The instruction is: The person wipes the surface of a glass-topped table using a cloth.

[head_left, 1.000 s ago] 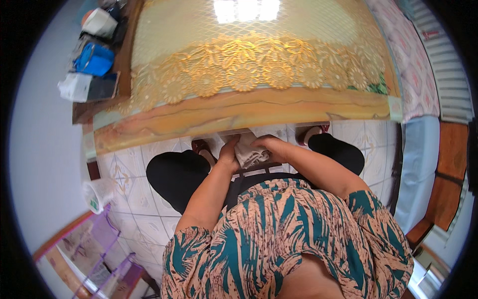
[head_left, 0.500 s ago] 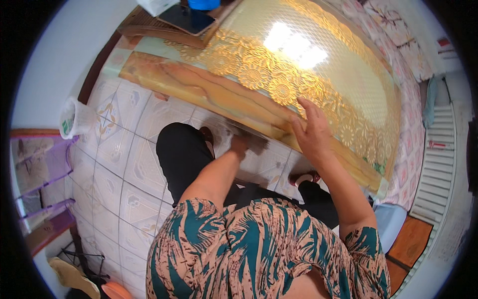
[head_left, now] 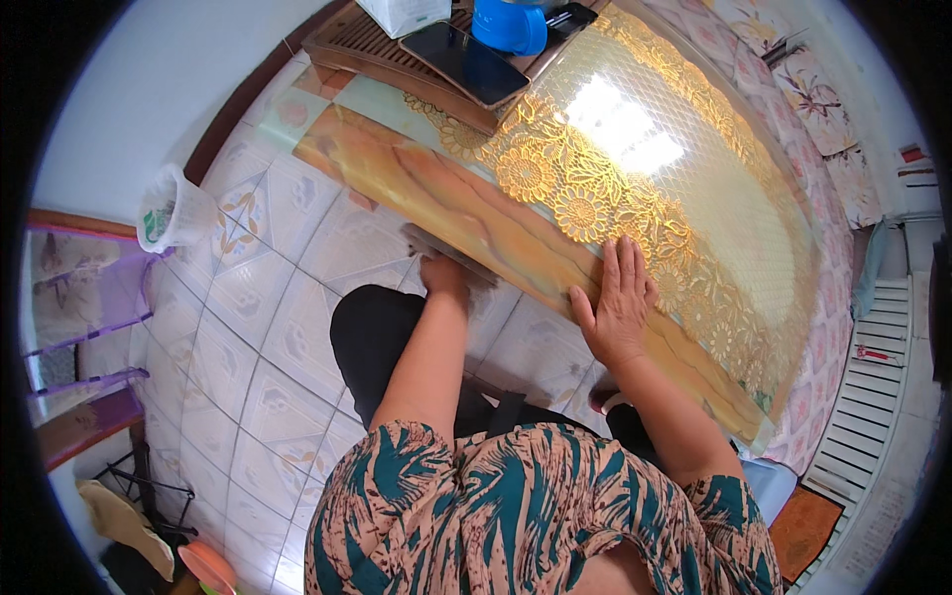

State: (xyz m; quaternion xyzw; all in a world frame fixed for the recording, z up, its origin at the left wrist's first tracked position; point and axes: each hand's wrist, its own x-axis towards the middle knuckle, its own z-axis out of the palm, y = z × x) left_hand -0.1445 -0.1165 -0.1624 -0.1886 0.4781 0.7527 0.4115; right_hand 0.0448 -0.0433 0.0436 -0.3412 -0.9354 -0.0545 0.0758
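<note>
Cloth (head_left: 439, 245), greyish and partly hidden at the front edge of the table (head_left: 466, 213), is now in the left hand (head_left: 443, 276) alone, its fingers seemingly curled round it; one second ago both hands held it between the knees. Half a second ago the right hand (head_left: 619, 309) was tilted at the edge; now it lies flat, fingers extended and slightly parted, gripping nothing, on the gold floral table cover (head_left: 580, 210).

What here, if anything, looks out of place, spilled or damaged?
Nothing appears spilled or damaged. The one mildly odd thing is the black smartphone on the slatted wooden tray: it seems slightly askew, with one end right by the tray's edge. The person's right hand rests on the gold-patterned table cover.
</note>
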